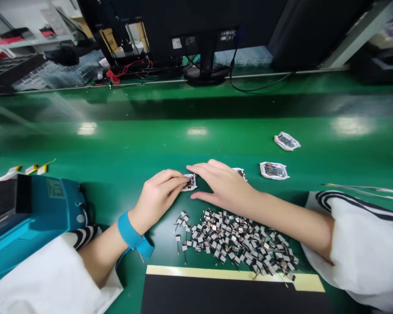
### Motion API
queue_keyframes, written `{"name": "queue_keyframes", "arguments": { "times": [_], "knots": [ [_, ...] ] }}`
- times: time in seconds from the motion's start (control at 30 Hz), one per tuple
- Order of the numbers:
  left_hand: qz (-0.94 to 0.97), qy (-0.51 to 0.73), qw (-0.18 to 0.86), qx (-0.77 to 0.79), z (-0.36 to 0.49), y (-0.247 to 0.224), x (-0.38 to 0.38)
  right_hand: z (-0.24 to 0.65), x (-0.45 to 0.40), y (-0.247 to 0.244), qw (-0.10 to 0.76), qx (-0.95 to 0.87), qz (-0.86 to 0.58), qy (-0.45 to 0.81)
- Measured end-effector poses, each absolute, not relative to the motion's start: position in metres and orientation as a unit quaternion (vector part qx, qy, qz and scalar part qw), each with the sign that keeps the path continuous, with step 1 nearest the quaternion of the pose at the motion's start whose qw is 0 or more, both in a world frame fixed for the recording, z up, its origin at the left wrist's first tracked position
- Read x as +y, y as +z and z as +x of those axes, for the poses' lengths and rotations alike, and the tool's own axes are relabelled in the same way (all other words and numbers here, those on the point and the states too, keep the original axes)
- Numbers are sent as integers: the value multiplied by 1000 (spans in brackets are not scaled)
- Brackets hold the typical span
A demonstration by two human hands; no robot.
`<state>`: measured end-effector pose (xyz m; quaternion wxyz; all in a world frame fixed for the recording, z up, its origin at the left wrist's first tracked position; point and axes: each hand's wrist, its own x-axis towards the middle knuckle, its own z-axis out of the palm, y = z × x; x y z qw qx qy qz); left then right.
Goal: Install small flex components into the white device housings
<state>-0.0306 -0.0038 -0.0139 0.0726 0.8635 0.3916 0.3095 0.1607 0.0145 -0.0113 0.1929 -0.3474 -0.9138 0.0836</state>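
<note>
My left hand, with a blue strap on its wrist, has thumb and fingers closed at the left edge of a small white-framed circuit board. My right hand reaches in from the right. Its thumb and fingers are spread apart around the board's right side, with nothing visible between them. A second white-framed board is partly hidden behind my right hand. Two similar boards, a nearer one and a farther one, lie to the right. Below my hands spreads a pile of small grey square parts with thin tails.
A teal machine stands at the left, with yellow-ended pieces behind it. A black mat with a yellow edge lies in front. Tweezers rest by my right sleeve. A monitor stand and cables are at the back.
</note>
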Motion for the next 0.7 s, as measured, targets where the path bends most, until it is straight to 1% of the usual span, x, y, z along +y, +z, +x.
{"name": "queue_keyframes", "arguments": {
  "times": [0.1,0.2,0.3,0.5,0.7],
  "knots": [
    [881,281,67,374,-30,-14,-6,155,18,-21,206,-909,-344,117],
    [887,250,63,383,-30,-13,-8,159,19,-27,227,-897,-348,153],
    [886,233,50,398,-29,-11,-9,163,20,-28,230,-894,-342,174],
    [880,214,61,420,-26,-4,-10,163,24,-26,238,-888,-342,194],
    [882,191,48,428,-23,-1,-9,164,24,-25,246,-885,-339,202]
  ]
}}
